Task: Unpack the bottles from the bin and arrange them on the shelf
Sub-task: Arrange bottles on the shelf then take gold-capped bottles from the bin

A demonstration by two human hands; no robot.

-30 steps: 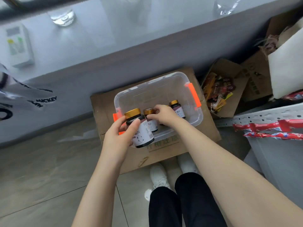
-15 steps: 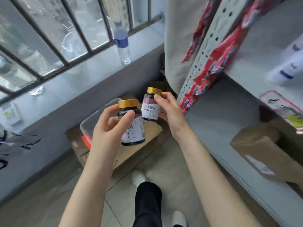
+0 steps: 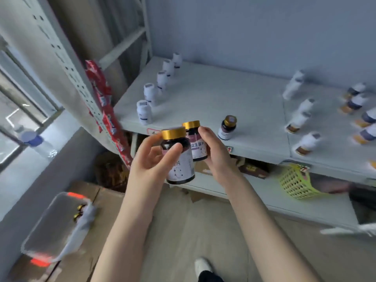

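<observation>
My left hand (image 3: 151, 161) grips a large dark bottle (image 3: 179, 159) with a gold cap and white label. Beside it my right hand (image 3: 218, 157) holds a smaller gold-capped bottle (image 3: 196, 143). Both bottles hang upright in front of the pale shelf (image 3: 223, 94), just below its front edge. One matching dark bottle (image 3: 227, 127) stands on the shelf near that edge. The clear bin (image 3: 55, 224) with orange latches sits on a cardboard box at lower left, with gold caps showing inside.
A row of white bottles (image 3: 150, 94) lines the shelf's left side; more bottles (image 3: 305, 123) stand at the right. A perforated upright with red wrapping (image 3: 107, 117) rises on the left. A green basket (image 3: 295, 182) sits on the lower shelf. A water bottle (image 3: 38, 144) stands on the windowsill.
My view has swung from the bin and window to the shelf. Both hands have carried their bottles up and right, toward the shelf's front edge.
</observation>
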